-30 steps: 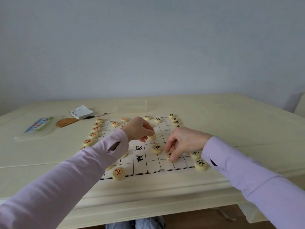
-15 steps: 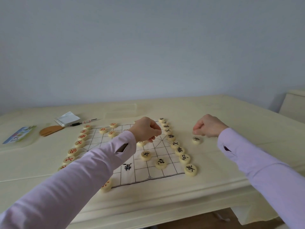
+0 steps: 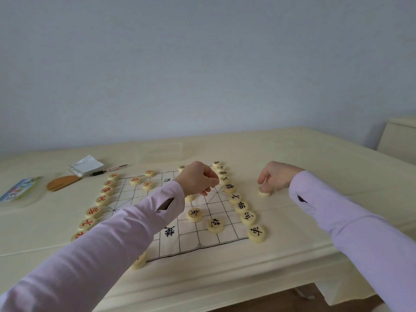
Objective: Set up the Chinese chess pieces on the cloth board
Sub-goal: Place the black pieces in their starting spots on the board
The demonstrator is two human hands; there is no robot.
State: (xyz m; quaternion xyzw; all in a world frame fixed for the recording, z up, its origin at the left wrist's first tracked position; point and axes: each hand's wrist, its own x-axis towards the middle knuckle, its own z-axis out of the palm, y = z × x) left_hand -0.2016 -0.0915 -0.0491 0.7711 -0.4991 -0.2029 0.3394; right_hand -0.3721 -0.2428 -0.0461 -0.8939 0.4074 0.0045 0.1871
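Observation:
The white cloth board [image 3: 191, 242] lies on a cream table. Red-lettered pieces [image 3: 102, 200] line its left edge and black-lettered pieces [image 3: 242, 207] line its right edge. Two black pieces [image 3: 194, 214] lie loose on the near squares. My left hand [image 3: 198, 179] hovers over the board's middle with curled fingers; no piece shows in it, and one pale piece [image 3: 190, 197] lies just below it. My right hand [image 3: 276, 176] is off the board to the right, its fingertips pinching a piece [image 3: 264, 192] that rests on the table.
A spiral notepad [image 3: 85, 165], a pen [image 3: 112, 170], a brown wooden disc [image 3: 60, 182] and a clear box with a colourful card [image 3: 18, 192] lie at the back left. Pale furniture [image 3: 400, 140] stands beyond the table's right corner.
My right hand left the board's near right squares and moved out to the table right of the board, taking a piece along. My left hand shifted slightly right over the board.

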